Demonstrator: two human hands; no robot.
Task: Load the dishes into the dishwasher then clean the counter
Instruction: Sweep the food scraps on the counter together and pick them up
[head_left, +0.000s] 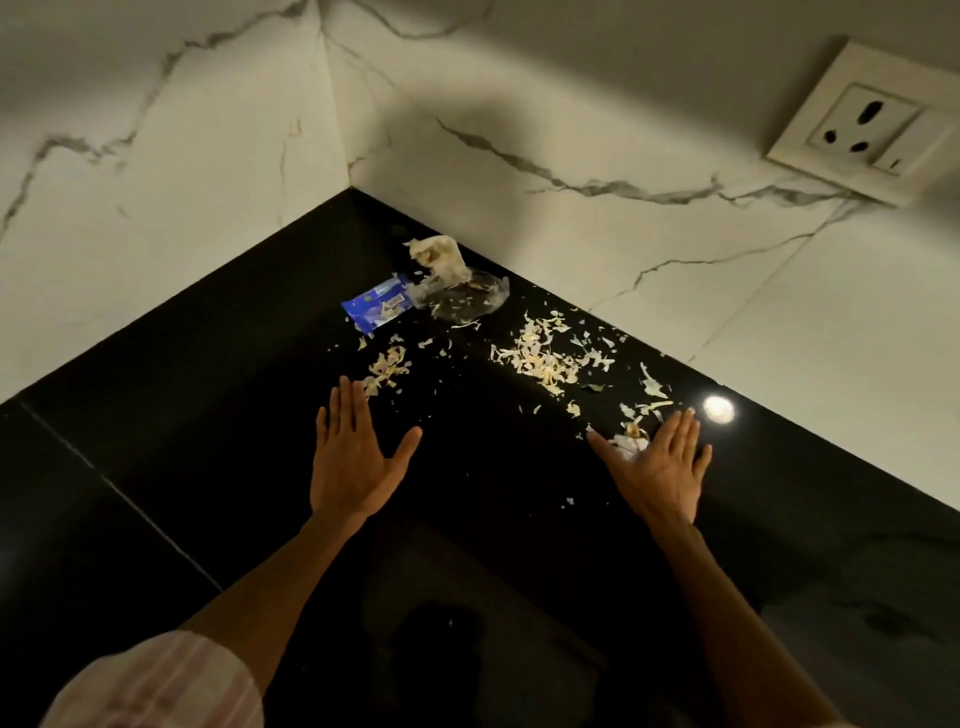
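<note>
A glossy black counter fills a corner between two white marble walls. Pale vegetable peels lie scattered across it, with a smaller heap further left. A blue and clear plastic wrapper and a crumpled clear bag sit near the corner. My left hand is flat, fingers straight and together, just below the smaller heap. My right hand is flat too, fingers straight, with a few peel scraps at its thumb side. Neither hand holds anything.
A white wall socket sits on the right wall above the counter. A ceiling light reflects as a bright spot beside my right hand. A seam crosses the counter on the left.
</note>
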